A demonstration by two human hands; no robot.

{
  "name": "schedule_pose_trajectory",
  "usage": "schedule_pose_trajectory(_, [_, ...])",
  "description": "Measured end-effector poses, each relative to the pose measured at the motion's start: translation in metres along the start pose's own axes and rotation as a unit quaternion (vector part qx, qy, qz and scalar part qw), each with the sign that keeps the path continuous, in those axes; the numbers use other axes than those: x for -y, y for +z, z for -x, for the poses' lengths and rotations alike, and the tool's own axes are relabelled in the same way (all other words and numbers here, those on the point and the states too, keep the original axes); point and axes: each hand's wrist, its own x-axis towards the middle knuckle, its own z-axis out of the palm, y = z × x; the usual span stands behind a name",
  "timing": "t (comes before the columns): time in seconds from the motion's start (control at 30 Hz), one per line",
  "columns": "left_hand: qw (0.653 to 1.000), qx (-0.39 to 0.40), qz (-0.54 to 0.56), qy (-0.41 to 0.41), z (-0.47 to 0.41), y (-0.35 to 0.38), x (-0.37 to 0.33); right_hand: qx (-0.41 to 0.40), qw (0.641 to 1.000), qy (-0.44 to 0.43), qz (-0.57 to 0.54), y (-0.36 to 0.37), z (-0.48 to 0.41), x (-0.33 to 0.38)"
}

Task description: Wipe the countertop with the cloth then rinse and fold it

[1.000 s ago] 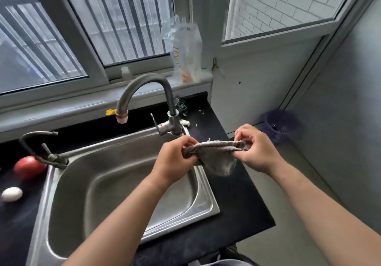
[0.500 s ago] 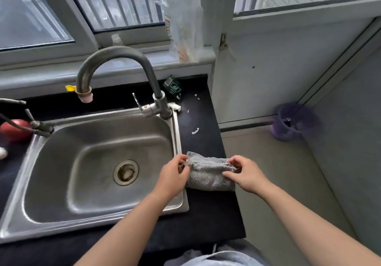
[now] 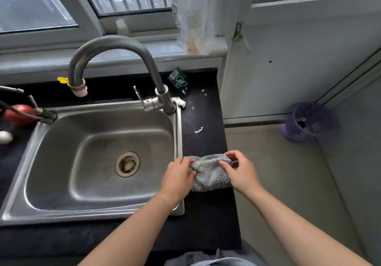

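Two hands grip the grey cloth lying between them on the bench, left hand pinching one end, right hand the other. Held flat, probably to square the fold.

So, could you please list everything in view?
grey textured cloth: one, grey, countertop right of sink
black speckled countertop: one, black, around sink
stainless steel sink: one, silver, centre left
curved metal faucet: one, grey, sink's back right
dark side tap: one, dark, sink's left
round red fruit: one, red, far left
oval white object: one, white, far left
green printed packet: one, green, behind faucet
torn scraps: several, white, countertop beyond cloth
clear plastic bag: one, clear, windowsill
purple mesh basket: one, purple, floor right
left hand: one, grips cloth's left edge
right hand: one, pinches cloth's right edge
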Motion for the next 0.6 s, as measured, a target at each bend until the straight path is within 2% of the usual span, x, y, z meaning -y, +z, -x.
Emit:
schedule_pose_trajectory(0.1, [0.997, -0.071, 0.008, -0.012, 0.006, -0.003, 0.0, -0.002, 0.999, -0.032, -0.038, 0.004, -0.014, 0.01])
schedule_pose_trajectory(0.13, [0.996, -0.092, -0.019, -0.007, 0.008, -0.004, 0.0, -0.002, 0.999, -0.027, -0.032, 0.005, -0.017, 0.012])
schedule_pose_trajectory(0.23, [0.984, -0.126, -0.11, 0.07, 0.01, -0.001, -0.001, -0.006, 0.999, -0.014, 0.043, 0.011, -0.016, 0.011])
schedule_pose_trajectory(0.3, [0.983, -0.097, -0.116, 0.101, 0.011, 0.005, -0.002, -0.018, 0.991, -0.07, 0.113, 0.014, -0.005, 0.009])
schedule_pose_trajectory(0.37, [0.988, -0.052, -0.121, 0.086, 0.009, 0.015, 0.003, -0.008, 0.98, -0.116, 0.158, 0.019, 0.004, 0.006])
schedule_pose_trajectory(0.6, [0.979, -0.007, -0.174, 0.106, 0.002, 0.015, 0.012, 0.019, 0.98, -0.063, 0.188, 0.023, 0.006, 0.007])
